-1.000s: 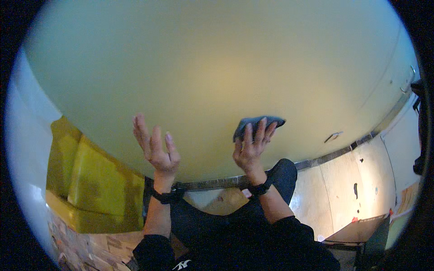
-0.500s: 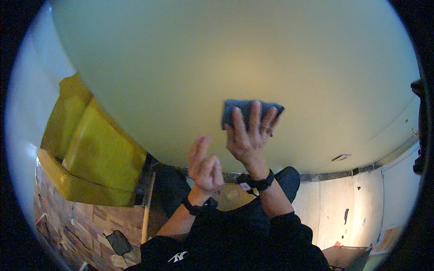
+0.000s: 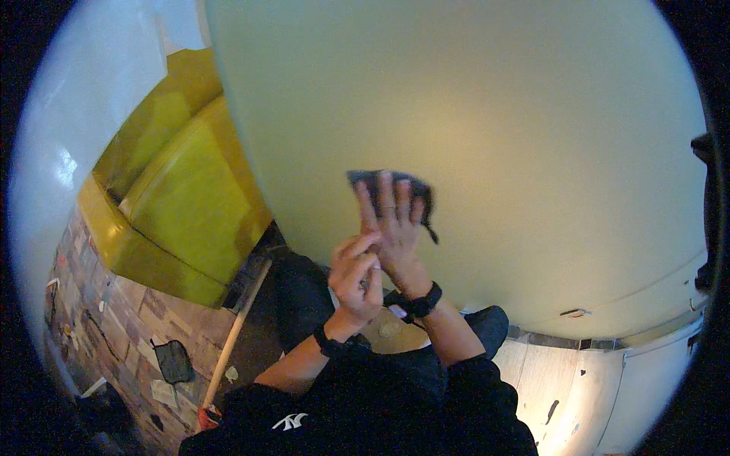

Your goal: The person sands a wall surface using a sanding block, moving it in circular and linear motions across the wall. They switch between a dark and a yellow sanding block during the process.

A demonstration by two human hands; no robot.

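A broad, pale green, smooth desk [image 3: 471, 99] fills the room's middle, with a yellow cushioned seat [image 3: 182, 205] beside it over patterned brick flooring [image 3: 114, 319]. The right hand [image 3: 393, 224] presses a dark grey cloth [image 3: 389, 182] flat on the desk, fingers spread; the left hand [image 3: 355, 277] hovers half-curled, its grip empty.

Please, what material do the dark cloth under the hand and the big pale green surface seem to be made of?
The dark grey cloth under the right hand looks like soft woven or microfibre fabric: it folds limply and a loose corner hangs down. The large pale green surface looks smooth and matte, perhaps painted or laminated board; it shows only a soft glow, no grain. The exact materials stay uncertain.
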